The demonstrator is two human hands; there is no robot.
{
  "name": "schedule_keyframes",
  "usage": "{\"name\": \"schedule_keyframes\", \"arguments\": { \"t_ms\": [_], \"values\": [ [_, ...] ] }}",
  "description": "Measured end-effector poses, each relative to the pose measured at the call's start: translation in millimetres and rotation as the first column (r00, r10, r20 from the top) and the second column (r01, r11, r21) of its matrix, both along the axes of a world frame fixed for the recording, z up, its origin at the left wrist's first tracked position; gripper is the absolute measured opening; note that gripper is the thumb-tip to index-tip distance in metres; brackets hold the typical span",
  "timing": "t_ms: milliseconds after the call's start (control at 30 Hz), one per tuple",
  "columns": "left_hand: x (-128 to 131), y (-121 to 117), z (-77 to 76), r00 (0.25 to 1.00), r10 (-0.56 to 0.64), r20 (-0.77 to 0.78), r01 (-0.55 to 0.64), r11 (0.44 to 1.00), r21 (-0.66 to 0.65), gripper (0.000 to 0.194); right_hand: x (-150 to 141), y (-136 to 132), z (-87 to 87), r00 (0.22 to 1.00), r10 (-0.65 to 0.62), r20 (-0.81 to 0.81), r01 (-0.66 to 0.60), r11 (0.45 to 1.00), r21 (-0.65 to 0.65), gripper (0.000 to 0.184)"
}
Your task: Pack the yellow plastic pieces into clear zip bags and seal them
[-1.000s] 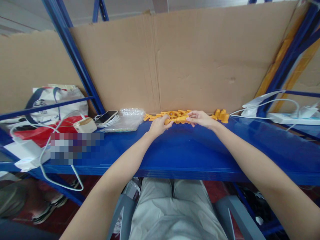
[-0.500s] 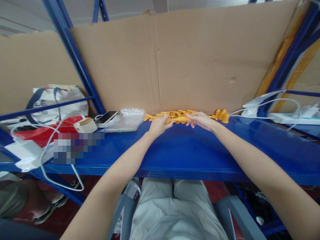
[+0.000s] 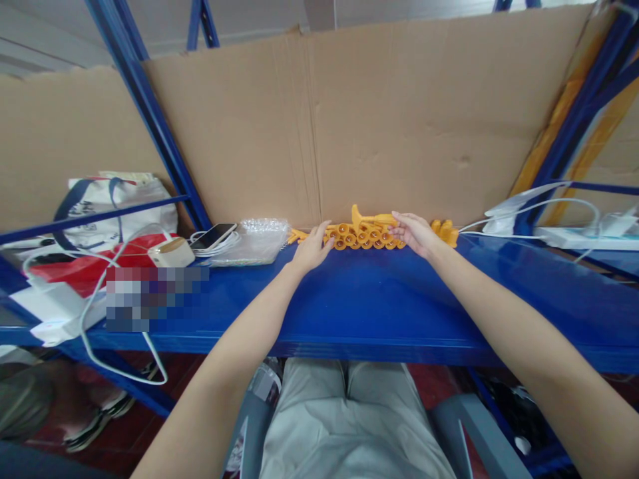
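Observation:
A yellow hammer-shaped plastic piece is pinched at its handle end by my right hand, its wider head pointing left. It is held just above a stack of yellow round-ended pieces, whose hollow ends face me in rows. My left hand lies at the left end of the stack with its fingers stretched out, touching or nearly touching the pieces there. Some thin yellow pieces show behind the left hand. To the right of my right hand stand several upright yellow pieces.
On the blue shelf, a bubble-wrap packet and a phone with a coiled white cable lie to the left. Farther left are a red bag, a white charger and cables. Cardboard closes off the back. A power strip sits at right.
My right hand has moved right and slightly up, raising the hammer-shaped piece above the stack. My left hand has shifted a little left and opened, uncovering the rows of round ends.

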State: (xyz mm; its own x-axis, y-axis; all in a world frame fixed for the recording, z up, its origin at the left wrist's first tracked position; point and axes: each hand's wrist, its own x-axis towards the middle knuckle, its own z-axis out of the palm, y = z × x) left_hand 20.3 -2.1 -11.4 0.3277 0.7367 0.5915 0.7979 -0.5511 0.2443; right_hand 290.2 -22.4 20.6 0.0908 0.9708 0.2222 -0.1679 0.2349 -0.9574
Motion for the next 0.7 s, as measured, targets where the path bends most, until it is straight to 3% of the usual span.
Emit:
{"name": "schedule_keyframes", "arguments": {
  "t_ms": [67,167,300,400,533,700],
  "values": [
    [-7.1,6.2,-2.4,0.996,0.072,-0.058,-0.074,0.996,-0.042,0.047,8.8,9.2,-2.9,0.988,-0.153,-0.004,0.153,0.985,0.086,0.036],
    [-14.1,11.9,-5.6,0.962,0.215,-0.167,-0.24,0.96,-0.146,0.052,20.9,24.5,-12.4,0.926,-0.373,0.054,0.351,0.907,0.234,0.044],
    [-16.5,13.1,-5.8,0.904,0.292,-0.311,-0.388,0.865,-0.317,0.051,32.8,38.3,-27.8,0.799,-0.562,0.212,0.464,0.802,0.375,0.042],
    [-16.1,12.6,-4.2,0.896,0.247,-0.369,-0.391,0.832,-0.393,0.053,37.8,40.9,-36.6,0.669,-0.633,0.389,0.466,0.765,0.444,0.038],
    [-15.5,11.5,-3.5,0.889,0.239,-0.39,-0.39,0.841,-0.375,0.059,37.8,40.9,-45.4,0.507,-0.664,0.55,0.45,0.748,0.488,0.035],
    [-15.9,11.3,-4.2,0.889,0.234,-0.394,-0.378,0.86,-0.342,0.047,34.1,45.3,-55.6,0.367,-0.63,0.685,0.39,0.772,0.502,0.03]
  ]
}}
